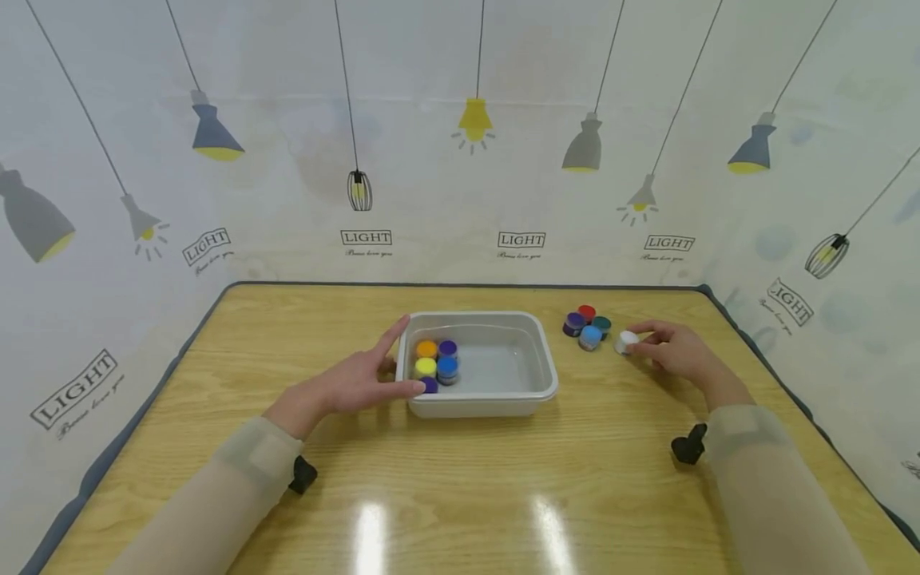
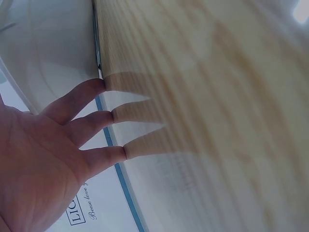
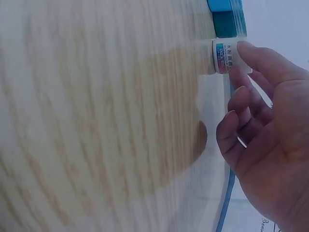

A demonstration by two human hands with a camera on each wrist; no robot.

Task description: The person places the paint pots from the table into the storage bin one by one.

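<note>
My left hand (image 1: 348, 385) is spread along the left end of a grey-white plastic tub (image 1: 474, 408), thumb over the front rim and index finger at the back corner. In the left wrist view, the other fingers (image 2: 79, 100) reach down to the table outside the tub wall. Inside the tub's left end stand several small paint pots, with orange (image 1: 426, 349), yellow (image 1: 426, 366), blue (image 1: 448, 367) and purple (image 1: 449, 348) lids. At the right, my right hand (image 1: 679, 351) pinches a white paint pot (image 1: 625, 343) between thumb and fingertips; its printed label (image 3: 222, 57) shows in the right wrist view.
Left of the white pot is a cluster of paint pots: red (image 1: 586, 313), dark purple (image 1: 573, 323), green (image 1: 602, 326) and light blue (image 1: 591, 337). All of it stands on a wood-grain table (image 1: 460, 487), with a lamp-patterned backdrop (image 1: 431, 160) around the back and sides.
</note>
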